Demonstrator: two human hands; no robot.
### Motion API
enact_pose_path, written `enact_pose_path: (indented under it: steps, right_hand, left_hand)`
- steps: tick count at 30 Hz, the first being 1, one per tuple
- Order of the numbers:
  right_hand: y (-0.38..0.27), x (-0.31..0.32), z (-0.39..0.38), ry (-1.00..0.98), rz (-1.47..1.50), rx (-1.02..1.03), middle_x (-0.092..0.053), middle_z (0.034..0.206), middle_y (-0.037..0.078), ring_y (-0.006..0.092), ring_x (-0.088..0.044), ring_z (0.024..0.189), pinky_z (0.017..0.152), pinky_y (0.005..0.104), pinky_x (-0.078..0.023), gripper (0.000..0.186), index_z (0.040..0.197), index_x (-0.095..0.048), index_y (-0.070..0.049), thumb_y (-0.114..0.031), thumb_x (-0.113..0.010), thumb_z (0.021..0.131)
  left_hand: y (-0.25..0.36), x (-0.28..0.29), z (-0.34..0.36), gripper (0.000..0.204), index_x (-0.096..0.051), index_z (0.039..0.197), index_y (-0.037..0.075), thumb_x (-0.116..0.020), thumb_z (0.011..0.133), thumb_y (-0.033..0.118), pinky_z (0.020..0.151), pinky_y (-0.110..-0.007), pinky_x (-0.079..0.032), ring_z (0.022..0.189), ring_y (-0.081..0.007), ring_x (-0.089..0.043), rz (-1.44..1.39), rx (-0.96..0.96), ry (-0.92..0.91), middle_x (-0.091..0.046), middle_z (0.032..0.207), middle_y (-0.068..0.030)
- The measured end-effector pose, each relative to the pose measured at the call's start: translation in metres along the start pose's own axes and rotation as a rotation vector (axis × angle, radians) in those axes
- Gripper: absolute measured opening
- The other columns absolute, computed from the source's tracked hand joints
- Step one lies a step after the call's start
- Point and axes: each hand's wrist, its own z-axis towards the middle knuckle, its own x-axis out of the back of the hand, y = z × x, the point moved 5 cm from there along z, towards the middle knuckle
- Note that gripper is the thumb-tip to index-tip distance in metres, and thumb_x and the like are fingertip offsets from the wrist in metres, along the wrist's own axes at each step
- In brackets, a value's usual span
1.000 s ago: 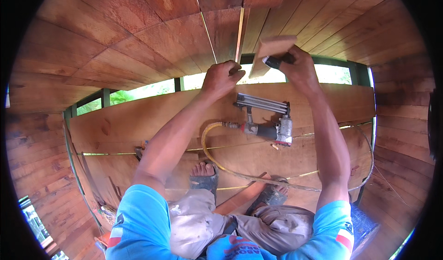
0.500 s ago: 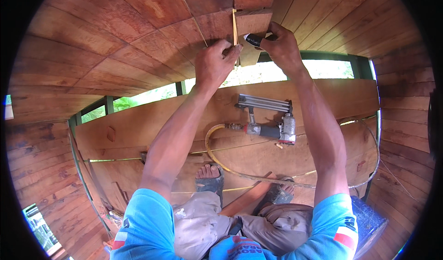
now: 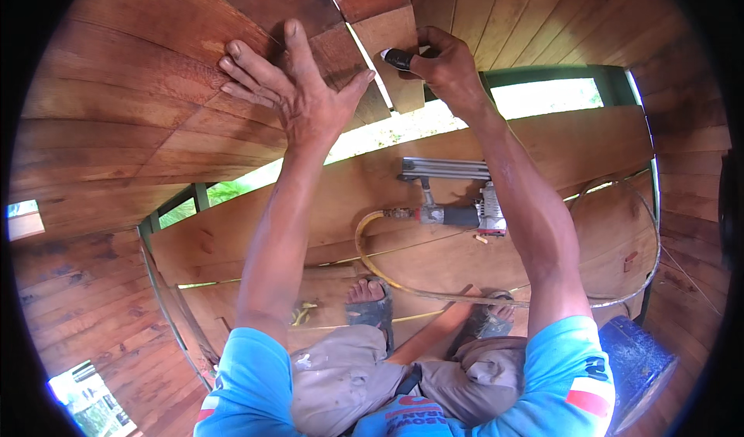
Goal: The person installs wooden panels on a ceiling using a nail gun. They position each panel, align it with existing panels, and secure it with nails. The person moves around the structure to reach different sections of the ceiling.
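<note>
My left hand (image 3: 291,96) is open, fingers spread, over the reddish-brown wood planks (image 3: 232,11) overhead. Its thumb points toward a bright narrow gap (image 3: 368,61) between boards. To the right of that gap is a short wooden board (image 3: 387,30), whose right edge my right hand (image 3: 449,73) grips. The right fingers go behind that edge and are partly hidden. Over the board's face lies the thumb, which seems covered by a black wrapping (image 3: 399,59) with a white tip.
A nail gun (image 3: 457,214) lies on wide planks (image 3: 310,220) below my arms, joined to a yellowish air hose (image 3: 403,286). A loose wood strip (image 3: 434,325) lies between my sandalled feet. A blue container (image 3: 639,367) stands at the right. Green framing (image 3: 542,77) borders a bright opening.
My left hand has left its pinch at the board's left edge, moved left and spread open. The short board and my right hand have shifted slightly left and up in view.
</note>
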Motion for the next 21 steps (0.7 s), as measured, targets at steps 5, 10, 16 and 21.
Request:
enact_pose_path:
  steps: [5, 10, 16, 21]
  right_hand:
    - [0.006, -0.005, -0.001, 0.014, 0.118, 0.018, -0.068, 0.087, 0.006, 0.0112, -0.067, 0.076, 0.065, 0.0256, -0.052, 0.033, 0.105, -0.067, 0.004, -0.015, -0.079, 0.081]
    - [0.006, -0.004, -0.002, -0.011, 0.23, 0.015, -0.067, 0.091, 0.006, 0.0121, -0.067, 0.078, 0.068, 0.0251, -0.057, 0.033, 0.103, -0.067, 0.004, -0.018, -0.081, 0.083]
    - [0.005, -0.002, -0.002, -0.011, 0.295, 0.0, -0.065, 0.088, 0.004, 0.0119, -0.066, 0.08, 0.068, 0.0257, -0.06, 0.037, 0.099, -0.067, 0.002, -0.028, -0.084, 0.083]
    - [0.007, -0.002, 0.003, -0.002, 0.267, -0.03, -0.063, 0.087, 0.003, 0.0116, -0.065, 0.079, 0.067, 0.0274, -0.061, 0.042, 0.095, -0.067, 0.0, -0.035, -0.085, 0.082]
  left_hand:
    - [-0.003, -0.019, 0.001, 0.145, -0.006, 0.161, 0.027, -0.094, 0.051, 0.062, 0.096, -0.085, 0.012, 0.138, -0.0615, 0.032, 0.018, 0.014, 0.025, 0.03, 0.152, -0.0402]
    - [-0.007, -0.022, 0.001, 0.143, -0.008, 0.16, 0.026, -0.093, 0.051, 0.063, 0.096, -0.085, 0.013, 0.138, -0.0605, 0.033, -0.002, 0.029, 0.033, 0.028, 0.153, -0.0406]
    - [-0.005, -0.021, 0.001, 0.14, -0.011, 0.16, 0.027, -0.091, 0.053, 0.067, 0.097, -0.084, 0.013, 0.14, -0.0586, 0.033, -0.003, 0.045, 0.06, 0.028, 0.157, -0.0341]
    - [-0.005, -0.021, 0.002, 0.137, -0.013, 0.159, 0.027, -0.087, 0.054, 0.073, 0.098, -0.084, 0.013, 0.14, -0.0585, 0.032, 0.014, 0.065, 0.052, 0.03, 0.157, -0.0307]
